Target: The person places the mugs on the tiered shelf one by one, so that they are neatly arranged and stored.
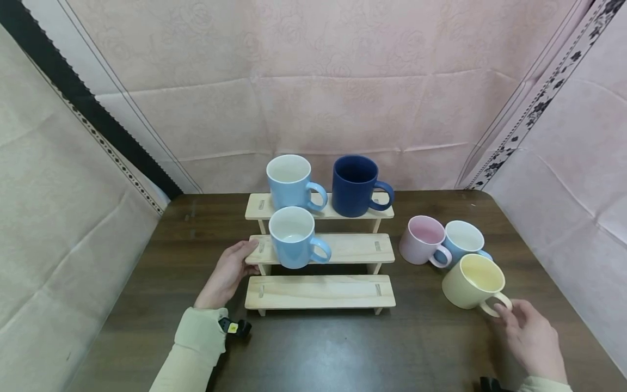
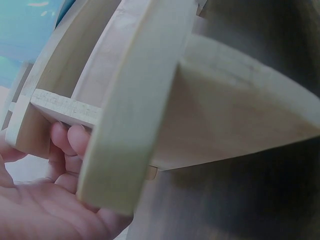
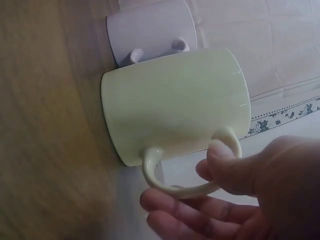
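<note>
My left hand grips the left end of the middle board of a three-step wooden rack. In the left wrist view its fingers curl under the board. On the right, my right hand holds the handle of a pale yellow mug, with thumb and fingers about the handle in the right wrist view. Whether the mug touches the table I cannot tell. A light blue mug stands on the middle step. Another light blue mug and a navy mug stand on the top step.
Behind the yellow mug, a pink mug and a third light blue mug stand close together on the dark wooden table. Pale patterned cloth hangs at the back and both sides.
</note>
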`<state>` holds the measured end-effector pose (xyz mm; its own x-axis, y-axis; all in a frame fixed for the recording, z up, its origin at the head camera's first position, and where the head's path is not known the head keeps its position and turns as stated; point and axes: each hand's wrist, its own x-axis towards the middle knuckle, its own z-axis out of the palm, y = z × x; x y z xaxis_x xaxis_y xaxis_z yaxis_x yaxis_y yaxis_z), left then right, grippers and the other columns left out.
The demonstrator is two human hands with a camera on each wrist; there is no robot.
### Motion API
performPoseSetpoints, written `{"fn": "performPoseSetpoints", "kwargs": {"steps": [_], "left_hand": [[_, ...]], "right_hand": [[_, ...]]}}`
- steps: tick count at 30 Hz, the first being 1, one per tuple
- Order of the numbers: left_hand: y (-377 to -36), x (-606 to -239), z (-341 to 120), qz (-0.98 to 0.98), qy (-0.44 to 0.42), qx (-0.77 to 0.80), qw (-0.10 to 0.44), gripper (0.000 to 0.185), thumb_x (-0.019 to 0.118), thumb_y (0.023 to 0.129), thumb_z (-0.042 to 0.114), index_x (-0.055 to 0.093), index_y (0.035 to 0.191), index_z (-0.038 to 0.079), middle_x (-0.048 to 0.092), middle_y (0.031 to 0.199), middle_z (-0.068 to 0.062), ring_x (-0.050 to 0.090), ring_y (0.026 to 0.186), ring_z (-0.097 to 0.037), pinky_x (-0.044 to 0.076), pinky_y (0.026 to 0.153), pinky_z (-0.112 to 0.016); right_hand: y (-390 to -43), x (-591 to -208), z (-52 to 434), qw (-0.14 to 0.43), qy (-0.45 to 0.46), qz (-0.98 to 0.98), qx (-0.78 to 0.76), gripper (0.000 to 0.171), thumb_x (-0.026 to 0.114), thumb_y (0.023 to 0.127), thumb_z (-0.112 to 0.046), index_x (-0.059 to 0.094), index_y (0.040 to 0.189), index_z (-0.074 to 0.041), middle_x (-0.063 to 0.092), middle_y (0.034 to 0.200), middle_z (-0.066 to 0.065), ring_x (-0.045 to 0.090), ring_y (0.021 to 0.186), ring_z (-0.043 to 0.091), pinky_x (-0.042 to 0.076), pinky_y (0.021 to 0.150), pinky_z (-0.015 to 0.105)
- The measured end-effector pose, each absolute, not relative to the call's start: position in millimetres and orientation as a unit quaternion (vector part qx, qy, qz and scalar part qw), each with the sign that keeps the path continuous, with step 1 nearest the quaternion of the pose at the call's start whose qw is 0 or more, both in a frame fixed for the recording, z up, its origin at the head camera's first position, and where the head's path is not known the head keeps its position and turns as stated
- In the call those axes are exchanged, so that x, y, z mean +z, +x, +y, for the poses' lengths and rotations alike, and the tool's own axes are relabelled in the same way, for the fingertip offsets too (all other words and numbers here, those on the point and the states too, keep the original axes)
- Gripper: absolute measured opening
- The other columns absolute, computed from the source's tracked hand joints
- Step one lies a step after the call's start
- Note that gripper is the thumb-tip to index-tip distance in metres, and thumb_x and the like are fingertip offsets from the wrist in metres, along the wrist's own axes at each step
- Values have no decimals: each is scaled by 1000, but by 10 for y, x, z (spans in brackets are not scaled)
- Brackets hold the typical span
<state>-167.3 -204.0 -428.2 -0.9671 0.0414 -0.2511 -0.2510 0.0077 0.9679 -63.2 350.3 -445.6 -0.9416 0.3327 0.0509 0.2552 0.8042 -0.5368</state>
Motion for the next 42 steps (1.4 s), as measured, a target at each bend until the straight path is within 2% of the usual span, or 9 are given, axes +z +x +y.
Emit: {"fn": "performPoseSetpoints", "kwargs": {"steps": [5,7,11,16,22,26,32,36,42], "left_hand": [[-1679,-4283,-2038,701,-74,702,104,50,51,99,46,53,121,1,58,98,-6,56,81,-18,45,89,-46],[-1678,-4283,-2038,701,-72,701,105,51,51,99,47,53,121,1,59,98,-5,57,81,-18,45,89,-46],[-1676,-4281,-2036,702,-71,701,106,50,51,99,47,54,121,1,59,97,-5,57,81,-17,46,88,-45],[-1678,-4281,-2030,704,-67,699,107,50,51,99,46,54,120,0,59,97,-5,57,81,-17,46,87,-44],[-1675,-4290,-2026,703,-70,700,106,50,52,99,45,54,120,0,59,96,-5,57,81,-18,46,86,-43],[-1667,-4291,-2031,704,-69,699,108,50,51,99,46,54,121,1,59,98,-6,56,82,-18,46,86,-43],[-1672,-4289,-2037,702,-71,700,107,48,52,99,45,55,120,2,58,97,-6,56,81,-18,46,87,-45],[-1671,-4283,-2045,705,-68,697,108,49,50,100,45,53,121,1,58,97,-5,56,81,-18,46,86,-42],[-1672,-4277,-2050,705,-68,698,107,48,49,101,44,53,123,1,58,99,-6,56,82,-18,46,84,-39]], "right_hand": [[-582,-4492,3464,81,-169,-942,277,38,57,99,-35,61,110,1,71,94,18,63,84,36,42,70,47],[-559,-4509,3446,88,-179,-939,279,37,58,98,-35,62,109,0,72,94,17,64,82,30,42,70,46],[-506,-4538,3395,106,-198,-933,282,33,59,97,-36,65,108,-4,74,88,10,58,73,5,40,68,39],[-465,-4578,3310,123,-225,-919,299,29,62,96,-33,66,109,-7,74,84,5,41,65,-21,36,67,29],[-463,-4607,3240,155,-239,-910,302,24,63,96,-27,67,105,-6,74,80,5,42,60,-22,36,63,22],[-443,-4595,3228,159,-256,-904,304,25,63,96,-29,67,106,-6,73,78,2,41,59,-22,36,64,23],[-382,-4559,3213,177,-272,-894,309,24,65,94,-31,68,102,-8,65,65,-20,39,58,-24,35,63,24],[-339,-4509,3210,214,-262,-884,324,22,68,92,-25,68,101,-5,52,60,-38,42,56,-25,33,60,15],[-290,-4339,3190,242,-249,-870,349,21,69,91,-18,65,103,-1,48,60,-43,46,55,-25,32,58,2]]}}
